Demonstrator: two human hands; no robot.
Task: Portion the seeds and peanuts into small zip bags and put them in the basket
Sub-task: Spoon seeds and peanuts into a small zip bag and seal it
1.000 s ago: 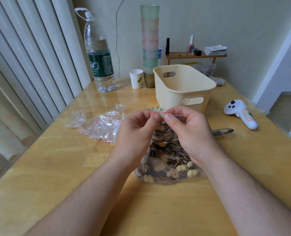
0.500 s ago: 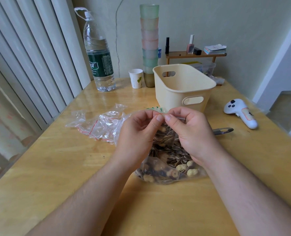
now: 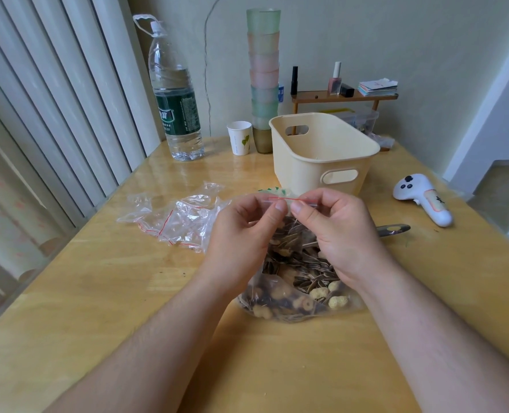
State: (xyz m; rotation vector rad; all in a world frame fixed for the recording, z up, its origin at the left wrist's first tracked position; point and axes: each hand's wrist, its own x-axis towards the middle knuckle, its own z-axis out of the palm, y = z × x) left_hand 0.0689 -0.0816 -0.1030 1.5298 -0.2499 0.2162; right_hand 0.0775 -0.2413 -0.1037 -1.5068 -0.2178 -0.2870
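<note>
Fingertips of both hands meet at the red zip strip of a small zip bag point(image 3: 292, 200), held up just in front of the basket point(image 3: 321, 156). The left hand point(image 3: 244, 234) pinches the strip's left end between thumb and forefinger, its other fingers curled under; the right hand point(image 3: 336, 231) pinches the same strip just beside it, thumb toward the camera. Holding the mouth from two sides like this probably serves to work the seal, though whether it is being pulled apart or pressed closed cannot be told (the little bag's clear body is mostly hidden by the fingers, and what it holds, if anything, is not visible).

Directly beneath the hands lies the big bag of seeds and peanuts point(image 3: 298, 281), flat on the table point(image 3: 98, 293) and close to the person, so anything dropped likely lands on it. Spare zip bags point(image 3: 172, 219) lie crumpled in a loose heap to the left, within easy reach of the left hand. The basket stands upright, just beyond the hands, a short way for finished portions to travel; none shows inside from this angle. A metal handle point(image 3: 393, 229), perhaps a scoop's, pokes out past the right wrist
</note>
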